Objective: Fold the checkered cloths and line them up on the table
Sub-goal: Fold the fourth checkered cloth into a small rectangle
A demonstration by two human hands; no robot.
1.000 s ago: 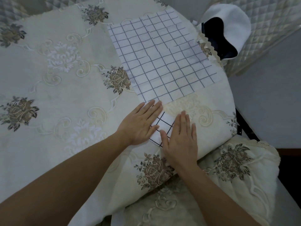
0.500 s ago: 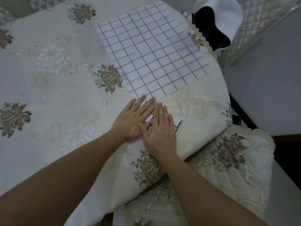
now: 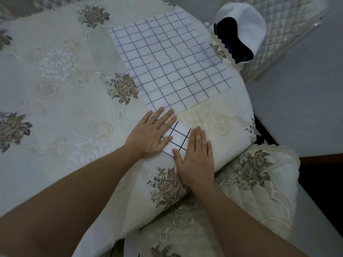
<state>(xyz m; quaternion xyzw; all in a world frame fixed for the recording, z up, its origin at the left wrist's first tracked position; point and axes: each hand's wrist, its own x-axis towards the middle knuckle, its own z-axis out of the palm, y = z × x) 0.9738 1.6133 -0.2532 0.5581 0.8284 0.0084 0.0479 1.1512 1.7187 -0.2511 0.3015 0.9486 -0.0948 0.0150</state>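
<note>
Currently my left hand (image 3: 150, 134) and right hand (image 3: 196, 158) both lie flat, fingers straight and together, pressing the small folded checkered cloth (image 3: 178, 138) between them. It sits near the table's close edge, just below the large checkered cloth (image 3: 170, 64), which is spread unfolded further back.

Risks, as I judge them:
- The folded packet lies close to where the embroidered tablecloth (image 3: 55, 89) rolls over the edge. A push toward me could slide it off onto the quilted seat cushion (image 3: 259, 182).
- The tablecloth looks smooth and loose. Pressure with any sideways drift could bunch it and skew the fold.
- My left fingertips reach the near corner of the large cloth, so dragging them could pull it out of square.
- The layers may spring open when I lift my palms.

Materials:
- Both cloths are thin, limp and white. The small one has a crisp dark grid. The large one has blue-grey lines, broken by ripples.
- The tablecloth is cream, with raised scrollwork, brown rose motifs and a scalloped hem.
- The white cap (image 3: 241, 25) beyond has a dark inside.
</note>
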